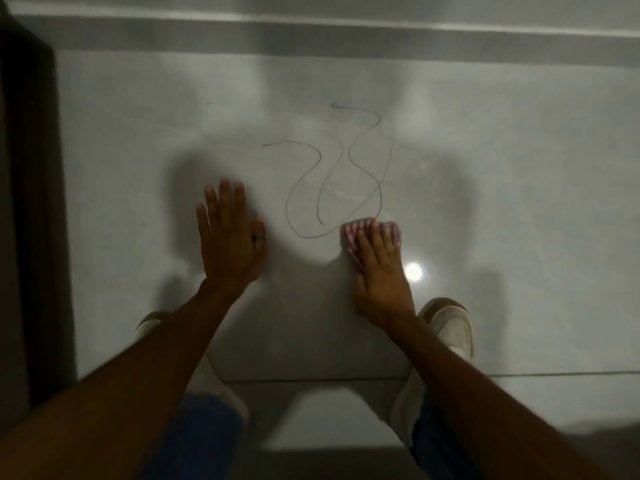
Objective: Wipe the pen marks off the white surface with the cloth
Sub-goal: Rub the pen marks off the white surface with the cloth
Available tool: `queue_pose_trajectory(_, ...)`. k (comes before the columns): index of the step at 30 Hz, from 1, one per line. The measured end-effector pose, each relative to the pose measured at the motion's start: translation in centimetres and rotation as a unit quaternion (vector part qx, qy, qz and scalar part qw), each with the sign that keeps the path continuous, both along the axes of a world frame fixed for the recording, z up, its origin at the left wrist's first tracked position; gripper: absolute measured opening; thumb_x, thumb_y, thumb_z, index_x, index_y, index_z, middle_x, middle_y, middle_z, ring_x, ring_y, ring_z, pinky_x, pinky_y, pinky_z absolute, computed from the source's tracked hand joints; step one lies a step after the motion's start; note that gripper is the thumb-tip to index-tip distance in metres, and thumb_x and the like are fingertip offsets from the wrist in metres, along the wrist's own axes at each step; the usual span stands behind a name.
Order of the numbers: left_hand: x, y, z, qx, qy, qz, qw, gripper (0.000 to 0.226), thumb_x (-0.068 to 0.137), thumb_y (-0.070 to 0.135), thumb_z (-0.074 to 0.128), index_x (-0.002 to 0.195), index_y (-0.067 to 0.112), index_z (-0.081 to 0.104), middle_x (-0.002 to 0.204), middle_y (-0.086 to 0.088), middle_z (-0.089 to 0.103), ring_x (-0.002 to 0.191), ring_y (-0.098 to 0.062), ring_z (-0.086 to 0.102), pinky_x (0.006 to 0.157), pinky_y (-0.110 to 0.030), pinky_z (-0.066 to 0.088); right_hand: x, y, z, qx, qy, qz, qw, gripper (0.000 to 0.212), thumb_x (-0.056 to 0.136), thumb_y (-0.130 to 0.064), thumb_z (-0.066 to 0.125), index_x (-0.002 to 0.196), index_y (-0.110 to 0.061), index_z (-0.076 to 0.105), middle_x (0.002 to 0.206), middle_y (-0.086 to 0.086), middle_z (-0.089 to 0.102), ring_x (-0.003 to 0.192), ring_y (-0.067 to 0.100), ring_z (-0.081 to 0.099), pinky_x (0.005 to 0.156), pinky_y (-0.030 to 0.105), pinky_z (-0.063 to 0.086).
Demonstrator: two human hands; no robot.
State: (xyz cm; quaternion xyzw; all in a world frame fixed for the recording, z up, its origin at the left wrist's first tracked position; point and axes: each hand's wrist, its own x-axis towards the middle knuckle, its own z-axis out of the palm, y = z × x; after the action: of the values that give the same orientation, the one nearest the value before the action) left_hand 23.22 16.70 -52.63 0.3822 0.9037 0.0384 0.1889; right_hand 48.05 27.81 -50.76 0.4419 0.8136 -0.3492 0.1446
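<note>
Wavy blue pen marks (349,157) loop across the middle of the glossy white surface (519,168). My right hand (382,275) lies flat, pressing a red-and-white checked cloth (353,235) onto the surface at the lower right end of the marks. Only the cloth's front edge shows past my fingers. My left hand (230,240) rests flat with its fingers spread, just left of the marks, holding nothing. A ring sits on one of its fingers.
A dark piece of furniture (31,202) runs down the left edge. A grey ledge (346,43) crosses the far side. My two shoes (450,323) stand on the surface behind my hands. A lamp's reflection (413,271) glares beside my right hand.
</note>
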Motion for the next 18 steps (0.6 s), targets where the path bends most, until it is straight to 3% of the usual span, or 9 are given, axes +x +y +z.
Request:
queue_pose_trajectory(4, 0.1, 1.6, -3.7, 0.024, 0.042, 0.038, 0.998, 0.067, 0.115, 0.042, 0.027, 0.174, 0.014, 0.014, 0.183, -0.018, 0.006, 0.169, -0.042, 0.004, 0.137, -0.061, 0.003, -0.6, 3.0, -4.0, 0.120, 0.006, 0.097, 0.988, 0.074, 0.110, -0.058, 0.016, 0.173, -0.024, -0.003, 0.184, 0.006, -0.010, 0.170, 0.027, -0.019, 0.140, 0.048, -0.011)
queue_pose_trajectory(7, 0.3, 1.2, -4.9, 0.051, 0.092, 0.042, 0.994, 0.066, 0.115, 0.045, 0.026, 0.174, 0.017, 0.019, 0.182, -0.017, 0.014, 0.169, -0.041, 0.012, 0.137, -0.060, 0.008, -3.8, 8.1, -5.2, 0.208, -0.008, -0.016, 0.978, 0.070, 0.112, -0.052, 0.021, 0.173, -0.020, 0.007, 0.185, 0.011, 0.004, 0.172, 0.036, -0.002, 0.141, 0.055, 0.001)
queue_pose_trajectory(9, 0.3, 1.1, -5.1, 0.062, 0.110, 0.038, 0.991, 0.066, 0.115, 0.046, 0.026, 0.174, 0.017, 0.020, 0.182, -0.017, 0.016, 0.168, -0.041, 0.014, 0.137, -0.061, 0.010, -5.5, 9.1, -5.0, 0.211, -0.029, -0.073, 0.974, 0.069, 0.113, -0.048, 0.021, 0.174, -0.017, 0.008, 0.184, 0.014, 0.005, 0.172, 0.037, 0.000, 0.141, 0.059, 0.006)
queue_pose_trajectory(12, 0.3, 1.2, -5.4, 0.076, 0.120, 0.043, 0.989, 0.065, 0.115, 0.045, 0.028, 0.174, 0.018, 0.021, 0.181, -0.016, 0.018, 0.168, -0.041, 0.016, 0.136, -0.061, 0.013, -3.2, 3.7, -4.2, 0.212, -0.013, -0.005, 0.977, 0.067, 0.114, -0.044, 0.021, 0.174, -0.017, 0.006, 0.184, 0.015, 0.002, 0.172, 0.036, -0.001, 0.140, 0.060, 0.006)
queue_pose_trajectory(15, 0.3, 0.9, -5.6, 0.088, 0.124, 0.043, 0.987, 0.065, 0.114, 0.044, 0.029, 0.174, 0.019, 0.020, 0.182, -0.016, 0.017, 0.168, -0.040, 0.016, 0.136, -0.061, 0.011, 1.3, -2.3, -3.3, 0.182, -0.003, 0.026, 0.983, 0.066, 0.113, -0.044, 0.034, 0.172, -0.016, 0.023, 0.182, 0.017, 0.017, 0.171, 0.039, 0.008, 0.139, 0.061, 0.014)
queue_pose_trajectory(18, 0.2, 0.9, -5.9, 0.098, 0.131, 0.040, 0.986, 0.065, 0.114, 0.044, 0.030, 0.174, 0.020, 0.021, 0.182, -0.015, 0.017, 0.168, -0.040, 0.015, 0.136, -0.060, 0.011, -1.1, 1.9, -3.9, 0.187, -0.012, 0.043, 0.981, 0.066, 0.112, -0.045, 0.024, 0.173, -0.020, 0.016, 0.184, 0.012, 0.011, 0.172, 0.032, 0.003, 0.140, 0.058, 0.010)
